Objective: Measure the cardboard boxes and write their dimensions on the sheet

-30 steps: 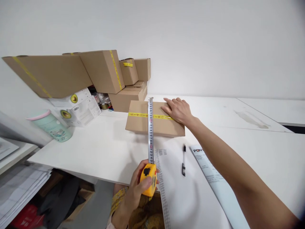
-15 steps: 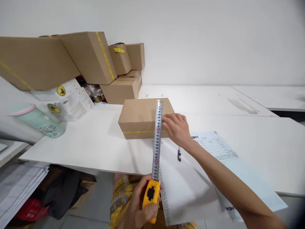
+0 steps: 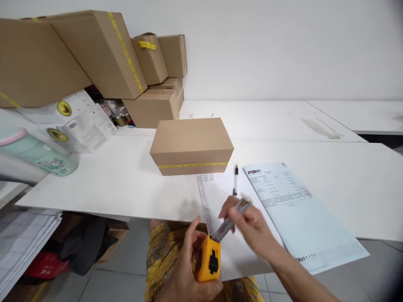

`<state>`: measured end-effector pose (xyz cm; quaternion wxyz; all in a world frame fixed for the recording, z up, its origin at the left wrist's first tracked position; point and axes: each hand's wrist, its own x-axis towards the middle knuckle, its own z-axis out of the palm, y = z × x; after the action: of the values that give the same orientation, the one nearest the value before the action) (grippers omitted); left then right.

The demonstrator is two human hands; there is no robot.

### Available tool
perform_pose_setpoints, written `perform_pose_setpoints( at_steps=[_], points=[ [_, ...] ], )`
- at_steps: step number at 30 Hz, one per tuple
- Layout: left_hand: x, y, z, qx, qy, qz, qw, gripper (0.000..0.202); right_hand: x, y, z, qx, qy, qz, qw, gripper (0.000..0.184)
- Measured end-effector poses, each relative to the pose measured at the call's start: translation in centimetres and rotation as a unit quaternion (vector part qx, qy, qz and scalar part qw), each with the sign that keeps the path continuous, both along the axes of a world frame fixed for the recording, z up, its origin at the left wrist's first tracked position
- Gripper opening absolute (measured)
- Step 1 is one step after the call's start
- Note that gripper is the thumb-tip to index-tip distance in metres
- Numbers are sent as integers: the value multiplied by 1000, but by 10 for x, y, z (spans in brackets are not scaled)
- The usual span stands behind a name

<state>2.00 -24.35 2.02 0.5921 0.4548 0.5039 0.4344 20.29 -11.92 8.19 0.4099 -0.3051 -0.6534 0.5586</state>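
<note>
In my left hand (image 3: 189, 268), low at the table's front edge, is a yellow tape measure (image 3: 209, 260) with a black button. A short length of its silver blade (image 3: 224, 226) sticks out toward the upper right. My right hand (image 3: 248, 226) has its fingers closed on that blade near its end, slightly blurred. Beyond both hands, a closed cardboard box (image 3: 192, 140) with a yellow tape strip sits on the white table, apart from them. A printed white sheet (image 3: 206, 199) lies under my hands, and a pen (image 3: 236, 179) lies on it.
Right of the sheet lies a pale blue PONY document (image 3: 302, 218). Cardboard boxes (image 3: 103, 50) are stacked at the back left, above white avocado-print boxes (image 3: 85, 126). A mint tumbler (image 3: 40, 151) leans at the left. Papers (image 3: 28, 235) and dark cloth (image 3: 85, 243) are below the table's left side.
My right hand has left the box and come down toward the tape case. The blade, earlier stretched up to the box, is now much shorter. The view has tilted slightly down.
</note>
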Motion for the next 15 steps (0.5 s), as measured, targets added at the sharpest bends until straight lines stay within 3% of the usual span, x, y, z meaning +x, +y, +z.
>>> perform_pose_setpoints(
  at_steps=[2, 5, 9, 11, 13, 15],
  points=[
    [3, 3, 1, 36, 2, 34, 999, 119, -10, -19, -10, 18, -4, 30, 999, 30],
    [4, 5, 5, 109, 23, 69, 991, 116, -12, -32, -18, 40, -27, 7, 999, 22],
    [-15, 19, 20, 207, 136, 122, 961, 104, 10, -12, -17, 66, -115, -66, 989, 31],
    [-33, 37, 37, 273, 236, 144, 921, 95, 22, 15, -18, 62, -206, -167, 962, 38],
    [-52, 67, 61, 366, 325, 168, 855, 82, 28, 46, -23, 53, -334, -263, 904, 36],
    [-66, 106, 87, 432, 374, 184, 800, 74, 26, 74, -33, 28, -447, -274, 851, 39]
  ],
)
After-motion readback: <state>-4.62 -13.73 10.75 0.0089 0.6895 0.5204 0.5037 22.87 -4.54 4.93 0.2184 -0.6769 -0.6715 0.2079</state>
